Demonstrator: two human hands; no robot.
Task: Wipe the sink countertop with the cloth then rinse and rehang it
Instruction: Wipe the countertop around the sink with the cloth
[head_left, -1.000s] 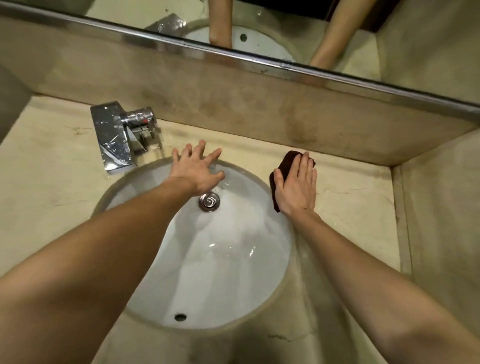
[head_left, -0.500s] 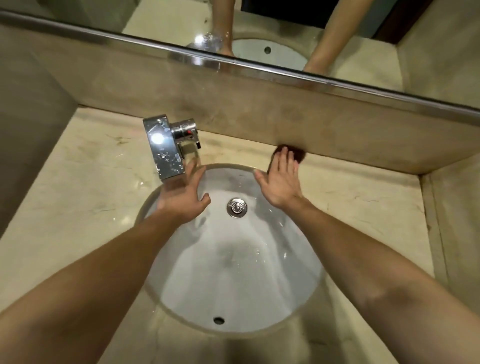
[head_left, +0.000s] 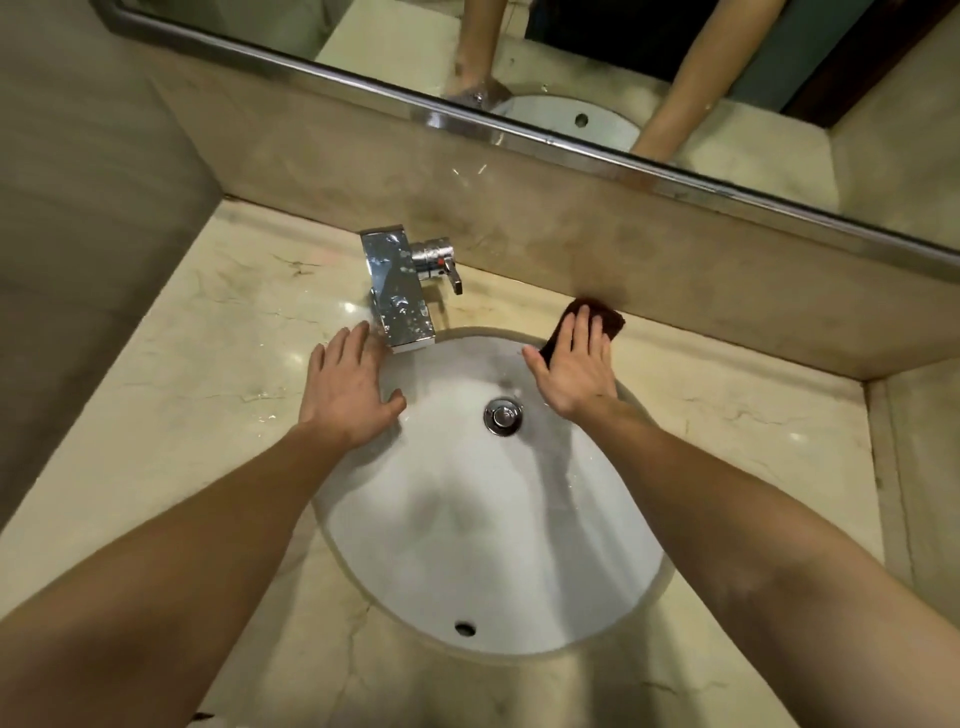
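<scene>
While wiping along the back strip of the marble countertop (head_left: 208, 374), leaning in over the white sink basin (head_left: 467, 519) with both arms stretched across it, probably just for reach. Seemingly bracing with the left hand (head_left: 348, 384), fingers straight and a bit spread, resting flat on the basin rim just beside the chrome faucet (head_left: 397, 291) and holding nothing. Pressing down with the right hand (head_left: 576, 369), fingers straight and together, flattening the dark brown cloth (head_left: 612, 321) onto the counter right up against the foot of the backsplash (head_left: 519, 223). Guessing flat palm for more contact, so pressing, not gripping. Holding the two hands well apart, one on each side of the basin. Calling this mid-wipe, with rinsing and rehanging not yet done.

Room-wise: looking at a big metal-framed mirror (head_left: 857, 156) above the backsplash, reflecting both forearms. Seeing beige veined marble everywhere, glossy, with a few shiny wet-looking spots near the faucet. Spotting droplets on the faucet body, then the round drain stopper (head_left: 503, 415), then the tiny overflow hole (head_left: 465, 627) at the near side.
</scene>
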